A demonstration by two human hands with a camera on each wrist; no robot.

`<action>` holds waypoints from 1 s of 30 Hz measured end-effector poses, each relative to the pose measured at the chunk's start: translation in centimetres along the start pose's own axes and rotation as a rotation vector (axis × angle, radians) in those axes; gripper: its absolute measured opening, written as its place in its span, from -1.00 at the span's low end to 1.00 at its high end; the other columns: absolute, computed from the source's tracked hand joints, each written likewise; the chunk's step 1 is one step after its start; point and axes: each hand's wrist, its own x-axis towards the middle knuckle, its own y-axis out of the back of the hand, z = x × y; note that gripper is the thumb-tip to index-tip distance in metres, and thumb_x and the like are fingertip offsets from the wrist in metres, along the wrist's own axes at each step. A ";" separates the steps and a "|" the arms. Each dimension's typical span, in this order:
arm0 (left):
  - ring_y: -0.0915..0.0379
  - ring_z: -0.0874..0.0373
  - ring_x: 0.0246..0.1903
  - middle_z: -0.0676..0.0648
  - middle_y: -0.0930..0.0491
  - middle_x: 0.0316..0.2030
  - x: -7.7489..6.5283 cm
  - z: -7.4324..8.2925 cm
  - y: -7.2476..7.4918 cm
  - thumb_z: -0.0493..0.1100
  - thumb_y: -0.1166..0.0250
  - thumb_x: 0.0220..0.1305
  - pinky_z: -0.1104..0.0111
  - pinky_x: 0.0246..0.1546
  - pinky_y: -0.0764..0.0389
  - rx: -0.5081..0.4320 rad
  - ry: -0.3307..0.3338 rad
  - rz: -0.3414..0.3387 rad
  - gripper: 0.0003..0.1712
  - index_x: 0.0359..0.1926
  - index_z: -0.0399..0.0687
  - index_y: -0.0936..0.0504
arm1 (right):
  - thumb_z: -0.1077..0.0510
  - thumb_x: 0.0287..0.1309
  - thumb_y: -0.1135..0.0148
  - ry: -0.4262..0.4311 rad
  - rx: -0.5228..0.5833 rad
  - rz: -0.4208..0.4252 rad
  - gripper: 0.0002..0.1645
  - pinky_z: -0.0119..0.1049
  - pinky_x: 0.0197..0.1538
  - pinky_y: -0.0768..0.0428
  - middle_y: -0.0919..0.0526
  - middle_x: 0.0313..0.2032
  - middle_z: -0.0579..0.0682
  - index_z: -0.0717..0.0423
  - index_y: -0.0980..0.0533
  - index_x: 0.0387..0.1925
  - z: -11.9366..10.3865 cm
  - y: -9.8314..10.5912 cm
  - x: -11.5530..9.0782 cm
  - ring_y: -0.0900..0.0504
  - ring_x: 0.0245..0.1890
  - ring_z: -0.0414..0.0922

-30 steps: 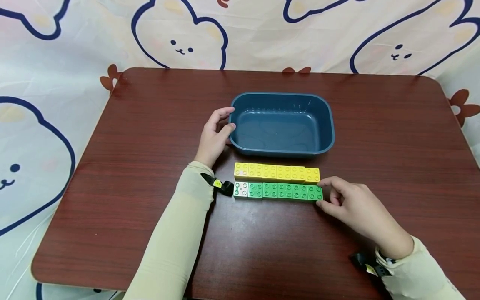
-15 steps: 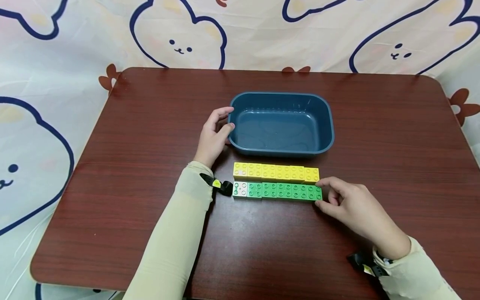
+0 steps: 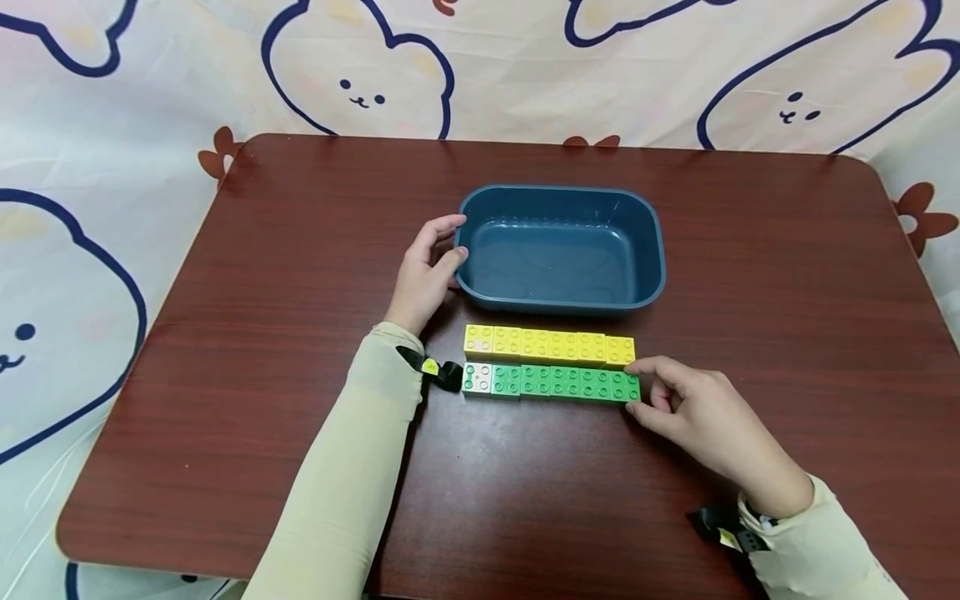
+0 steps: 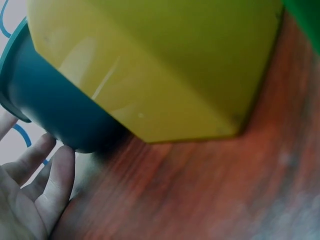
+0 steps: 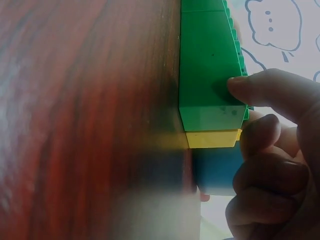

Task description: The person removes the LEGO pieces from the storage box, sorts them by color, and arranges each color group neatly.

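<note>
A row of green toy building blocks (image 3: pixel 558 381) lies in front of a row of yellow building blocks (image 3: pixel 549 342), studs up. The leftmost green block looks whitish on top. My right hand (image 3: pixel 708 421) pinches the green block at the right end, thumb on the near side and index finger at the far side. In the right wrist view the thumb (image 5: pixel 265 90) presses the green block's side (image 5: pixel 210 60). Behind both rows stands a blue plastic basin (image 3: pixel 562 302). My left hand (image 3: pixel 423 271) touches its left side with thumb and fingertips, as the left wrist view shows too.
Everything stands on a dark brown wooden table (image 3: pixel 300 250) with rounded corners. A white cloth (image 3: pixel 525 75) with cartoon figures hangs behind it and to the left. The left wrist strap (image 3: pixel 448 376) sits close to the left ends of the rows.
</note>
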 end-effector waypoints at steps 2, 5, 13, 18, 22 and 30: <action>-0.46 0.11 0.17 -0.04 -0.45 0.27 0.0 0.0 0.1 -0.18 -0.16 0.45 0.23 -0.30 -0.67 0.001 0.000 0.002 -0.54 0.32 0.15 -0.49 | 0.22 0.03 -0.53 0.000 0.001 0.002 -0.60 -0.42 -0.55 -0.32 -0.33 -0.62 -0.34 -0.03 -0.61 -0.07 0.0 0.0 0.1 -0.25 -0.68 -0.37; -0.46 0.13 0.16 -0.02 -0.46 0.26 0.0 -0.1 0.1 -0.17 -0.16 0.45 0.22 -0.30 -0.66 0.004 0.001 0.000 -0.54 0.32 0.17 -0.49 | 0.24 0.02 -0.53 0.002 0.003 0.006 -0.60 -0.42 -0.55 -0.32 -0.33 -0.63 -0.34 -0.03 -0.61 -0.07 0.0 -0.1 0.1 -0.25 -0.68 -0.37; -0.44 0.13 0.18 0.00 -0.45 0.27 0.0 -0.1 0.3 -0.15 -0.16 0.46 0.23 -0.28 -0.65 0.010 0.000 -0.011 -0.54 0.34 0.15 -0.48 | 0.24 0.04 -0.52 0.006 0.052 0.011 -0.59 -0.41 -0.54 -0.34 -0.34 -0.62 -0.35 -0.02 -0.62 -0.04 0.0 -0.4 0.1 -0.24 -0.69 -0.38; -0.46 0.13 0.16 0.00 -0.47 0.26 0.0 -0.2 0.3 -0.17 -0.17 0.45 0.25 -0.31 -0.65 0.010 -0.007 -0.004 -0.55 0.32 0.15 -0.50 | 0.27 0.02 -0.53 0.008 0.067 0.017 -0.57 -0.42 -0.51 -0.36 -0.34 -0.61 -0.35 -0.02 -0.62 -0.04 0.0 -0.4 0.0 -0.25 -0.69 -0.37; -0.46 0.12 0.16 -0.01 -0.47 0.26 0.1 -0.2 0.3 -0.19 -0.17 0.45 0.28 -0.35 -0.64 0.002 -0.011 0.000 -0.54 0.33 0.13 -0.49 | 0.28 0.05 -0.50 -0.002 0.066 0.008 -0.57 -0.42 -0.47 -0.41 -0.35 -0.61 -0.34 -0.03 -0.60 -0.03 0.0 -0.4 0.0 -0.29 -0.67 -0.36; -0.42 0.12 0.23 -0.02 -0.44 0.31 -0.1 -0.3 1.1 -0.08 -0.19 0.48 0.27 -0.29 -0.65 0.003 0.002 -0.001 -0.46 0.43 0.17 -0.40 | 0.22 0.06 -0.52 -0.027 0.076 -0.033 -0.54 -0.40 -0.48 -0.40 -0.38 -0.60 -0.30 -0.02 -0.58 0.02 -0.3 -0.5 0.4 -0.30 -0.68 -0.33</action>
